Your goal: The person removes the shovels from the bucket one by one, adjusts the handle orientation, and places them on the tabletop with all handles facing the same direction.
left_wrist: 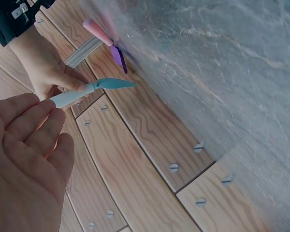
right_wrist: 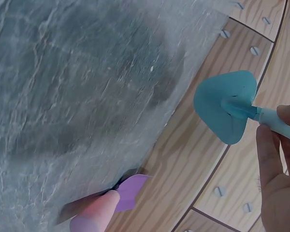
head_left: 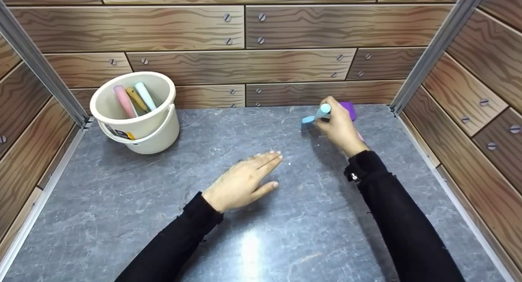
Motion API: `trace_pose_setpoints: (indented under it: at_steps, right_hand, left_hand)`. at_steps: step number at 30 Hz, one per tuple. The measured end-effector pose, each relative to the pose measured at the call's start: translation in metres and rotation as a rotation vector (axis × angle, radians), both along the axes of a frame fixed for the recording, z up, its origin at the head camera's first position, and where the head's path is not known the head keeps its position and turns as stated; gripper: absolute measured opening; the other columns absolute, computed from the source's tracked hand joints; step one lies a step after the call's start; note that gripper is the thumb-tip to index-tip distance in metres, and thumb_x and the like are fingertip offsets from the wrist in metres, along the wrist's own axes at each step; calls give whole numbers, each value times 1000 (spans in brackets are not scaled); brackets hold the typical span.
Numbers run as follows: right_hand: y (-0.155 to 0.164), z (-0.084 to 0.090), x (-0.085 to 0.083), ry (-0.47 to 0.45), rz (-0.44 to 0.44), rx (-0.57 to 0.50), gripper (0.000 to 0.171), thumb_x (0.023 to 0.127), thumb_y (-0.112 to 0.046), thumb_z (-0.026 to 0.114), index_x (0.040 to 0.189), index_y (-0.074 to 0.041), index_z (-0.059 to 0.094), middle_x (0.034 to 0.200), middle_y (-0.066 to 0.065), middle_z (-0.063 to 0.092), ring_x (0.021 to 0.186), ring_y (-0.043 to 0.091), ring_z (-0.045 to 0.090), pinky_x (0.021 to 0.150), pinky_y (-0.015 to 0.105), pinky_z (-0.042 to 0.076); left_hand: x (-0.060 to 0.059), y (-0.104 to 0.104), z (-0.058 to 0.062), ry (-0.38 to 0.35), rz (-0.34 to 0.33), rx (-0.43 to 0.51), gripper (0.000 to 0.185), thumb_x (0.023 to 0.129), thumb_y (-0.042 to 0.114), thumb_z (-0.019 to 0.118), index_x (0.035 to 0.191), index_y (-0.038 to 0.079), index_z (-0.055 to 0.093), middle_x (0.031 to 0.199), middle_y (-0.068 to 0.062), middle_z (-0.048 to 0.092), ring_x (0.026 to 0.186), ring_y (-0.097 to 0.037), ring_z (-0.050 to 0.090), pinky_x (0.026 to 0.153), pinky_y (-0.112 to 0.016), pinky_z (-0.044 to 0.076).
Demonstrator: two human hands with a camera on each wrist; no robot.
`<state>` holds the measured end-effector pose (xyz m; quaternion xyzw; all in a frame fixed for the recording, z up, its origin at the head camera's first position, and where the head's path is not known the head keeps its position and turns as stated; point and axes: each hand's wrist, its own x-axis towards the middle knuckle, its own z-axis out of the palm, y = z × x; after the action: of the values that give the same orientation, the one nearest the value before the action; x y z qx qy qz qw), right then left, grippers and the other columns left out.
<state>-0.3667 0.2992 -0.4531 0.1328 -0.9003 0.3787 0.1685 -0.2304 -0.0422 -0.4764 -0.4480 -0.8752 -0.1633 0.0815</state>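
Observation:
My right hand (head_left: pixel 338 125) pinches the light blue handle of a small blue garden trowel (right_wrist: pixel 222 104) between thumb and fingers, near the back of the table. In the right wrist view its broad, pointed blade faces the camera. A purple hand shovel with a pink handle (right_wrist: pixel 130 191) lies on the table just beyond the right hand, which partly hides it in the head view. My left hand (head_left: pixel 246 178) hovers over the middle of the table, fingers straight and together, thumb apart, holding nothing.
A cream bucket (head_left: pixel 157 137) stands at the back left, its handle folded down the front. Inside it are tools with pink (head_left: pixel 125 100), yellow-brown (head_left: pixel 137 98) and light blue (head_left: pixel 145 95) handles. Wood-patterned walls (head_left: pixel 183 27) enclose the grey marbled table (head_left: pixel 122 200) at the back and sides.

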Motion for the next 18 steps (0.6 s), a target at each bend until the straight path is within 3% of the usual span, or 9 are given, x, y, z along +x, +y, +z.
trace_pose_setpoints:
  at_steps: [11, 18]
  right_hand:
    - [11, -9, -20, 22, -57, 46, 31, 92, 15, 74, 117, 5, 60, 113, 23, 70, 114, 41, 69, 107, 54, 57]
    - [20, -11, -26, 16, -105, 48, 33, 93, 13, 78, 119, 7, 59, 118, 29, 71, 120, 50, 71, 116, 63, 58]
  left_hand:
    - [2, 3, -3, 1, -7, -32, 71, 126, 47, 50, 181, 3, 41, 188, -17, 45, 175, -33, 48, 146, -55, 41]
    - [2, 4, -6, -14, -10, -38, 71, 126, 45, 51, 181, 2, 40, 188, -19, 44, 176, -34, 46, 146, -53, 40]
